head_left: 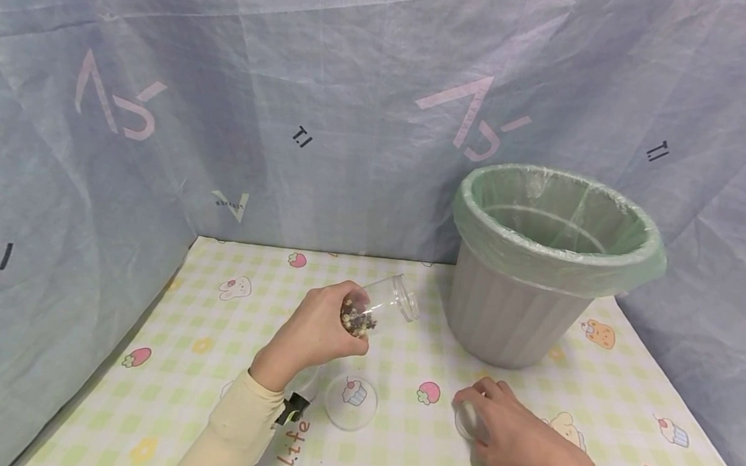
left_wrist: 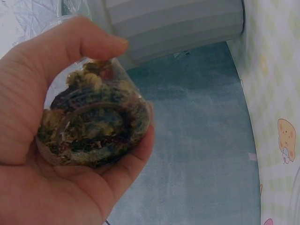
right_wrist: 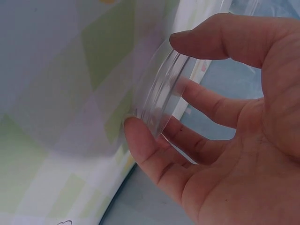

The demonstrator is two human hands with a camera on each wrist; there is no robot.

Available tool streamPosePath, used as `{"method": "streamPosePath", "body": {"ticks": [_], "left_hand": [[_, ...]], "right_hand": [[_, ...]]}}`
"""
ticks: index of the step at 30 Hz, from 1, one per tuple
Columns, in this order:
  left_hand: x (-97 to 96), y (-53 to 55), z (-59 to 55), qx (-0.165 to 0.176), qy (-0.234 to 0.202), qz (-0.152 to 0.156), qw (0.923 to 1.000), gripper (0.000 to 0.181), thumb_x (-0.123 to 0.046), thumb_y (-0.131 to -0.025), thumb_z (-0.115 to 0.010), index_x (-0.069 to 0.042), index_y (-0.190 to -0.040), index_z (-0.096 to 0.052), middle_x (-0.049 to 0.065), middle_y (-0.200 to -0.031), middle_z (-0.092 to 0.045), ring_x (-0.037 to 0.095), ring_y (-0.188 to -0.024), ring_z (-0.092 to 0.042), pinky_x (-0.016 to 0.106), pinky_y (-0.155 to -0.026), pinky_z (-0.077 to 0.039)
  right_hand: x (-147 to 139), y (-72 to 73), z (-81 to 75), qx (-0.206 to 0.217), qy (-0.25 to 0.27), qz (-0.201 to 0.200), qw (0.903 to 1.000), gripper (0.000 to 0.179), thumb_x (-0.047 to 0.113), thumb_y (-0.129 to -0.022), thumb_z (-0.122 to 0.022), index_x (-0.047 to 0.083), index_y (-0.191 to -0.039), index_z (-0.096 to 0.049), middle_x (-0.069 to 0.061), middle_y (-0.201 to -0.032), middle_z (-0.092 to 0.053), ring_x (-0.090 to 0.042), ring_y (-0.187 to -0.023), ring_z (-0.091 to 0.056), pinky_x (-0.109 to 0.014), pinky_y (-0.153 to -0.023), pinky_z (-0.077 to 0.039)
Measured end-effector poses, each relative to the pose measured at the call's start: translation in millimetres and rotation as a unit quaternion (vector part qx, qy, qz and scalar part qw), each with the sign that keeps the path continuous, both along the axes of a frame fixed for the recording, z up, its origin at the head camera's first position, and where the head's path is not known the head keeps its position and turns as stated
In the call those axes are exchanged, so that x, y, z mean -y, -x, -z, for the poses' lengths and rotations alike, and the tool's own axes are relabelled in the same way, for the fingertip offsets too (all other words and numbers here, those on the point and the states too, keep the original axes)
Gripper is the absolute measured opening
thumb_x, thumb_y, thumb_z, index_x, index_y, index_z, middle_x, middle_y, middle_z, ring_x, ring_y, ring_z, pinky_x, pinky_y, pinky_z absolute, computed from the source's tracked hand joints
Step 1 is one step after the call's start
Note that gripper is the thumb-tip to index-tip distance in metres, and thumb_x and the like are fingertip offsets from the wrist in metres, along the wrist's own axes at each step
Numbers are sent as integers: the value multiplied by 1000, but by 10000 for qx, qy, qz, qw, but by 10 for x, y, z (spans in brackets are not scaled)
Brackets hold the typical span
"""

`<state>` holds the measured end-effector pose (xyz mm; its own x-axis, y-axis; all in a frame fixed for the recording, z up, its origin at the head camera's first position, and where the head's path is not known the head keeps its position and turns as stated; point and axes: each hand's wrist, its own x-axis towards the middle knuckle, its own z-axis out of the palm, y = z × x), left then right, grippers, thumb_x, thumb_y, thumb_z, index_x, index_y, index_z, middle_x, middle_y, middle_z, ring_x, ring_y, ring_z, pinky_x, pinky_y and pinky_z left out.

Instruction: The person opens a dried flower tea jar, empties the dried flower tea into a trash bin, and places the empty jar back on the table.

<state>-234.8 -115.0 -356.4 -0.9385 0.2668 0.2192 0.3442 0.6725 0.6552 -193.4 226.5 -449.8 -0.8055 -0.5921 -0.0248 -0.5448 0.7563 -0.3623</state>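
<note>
A clear jar (head_left: 386, 299) lies tilted in my left hand (head_left: 321, 328), its open mouth facing right, toward the bin. Dried flowers (left_wrist: 93, 122) in dark and pale yellow bits sit bunched at the jar's base, and the left fingers and thumb curl round that end. On the right, my right hand (head_left: 509, 430) holds a clear round lid (right_wrist: 161, 93) by its edge, thumb on one side and fingertips on the other, close over the tablecloth. A second clear round lid (head_left: 351, 404) lies flat on the table between the hands.
A grey bin (head_left: 512, 319) with a green liner bag (head_left: 556, 267) stands at the back right. Another clear container (head_left: 305, 384) shows partly behind the left wrist. The checked tablecloth (head_left: 395, 442) covers the table, and a grey-blue cloth curtain (head_left: 350, 187) hangs behind it.
</note>
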Motion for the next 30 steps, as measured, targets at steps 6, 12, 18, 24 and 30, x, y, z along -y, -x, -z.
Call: {"method": "streamPosePath", "body": {"ticks": [6,12,18,24,30], "left_hand": [[6,-3,-12,-4,-27,-8,10000,50,-15,-71,-83,-16,-118,-68,-5,-103,-68,12,-86,-61,34,-75,-53],[18,-14,-18,-20,-96,-23,9999,47,-15,-71,-82,-17,-115,-68,-5,-101,-66,13,-85,-61,33,-74,-53],[31,-23,-29,-72,-188,-58,9998,43,-14,-71,-81,-17,-112,-67,-5,-97,-66,12,-82,-61,33,-73,-53],[49,-24,-40,-108,-173,-43,9998,43,-15,-71,-82,-20,-111,-66,-6,-97,-65,12,-83,-62,32,-74,-53],[57,-35,-48,-196,-159,-75,9997,43,-18,-72,-82,-20,-112,-67,-9,-98,-66,11,-86,-62,33,-77,-53]], "right_hand": [[1,2,-14,2,-14,-46,10000,61,0,-74,-78,20,-129,-61,0,-122,-49,-22,-106,-47,-35,-81,-49],[-5,-5,-25,-2,-16,-115,9999,61,1,-75,-79,19,-131,-60,-1,-123,-49,-22,-106,-47,-36,-82,-49],[-7,-14,-32,-124,-54,-124,9998,62,6,-76,-82,19,-132,-60,-2,-125,-49,-24,-109,-49,-39,-83,-51],[6,-49,-68,-462,-157,-59,9988,63,11,-77,-85,15,-134,-60,-3,-128,-50,-26,-113,-50,-43,-85,-52],[35,-106,-145,-1093,-69,-25,9940,62,15,-78,-86,14,-134,-61,-4,-129,-51,-26,-115,-50,-45,-87,-52]]}}
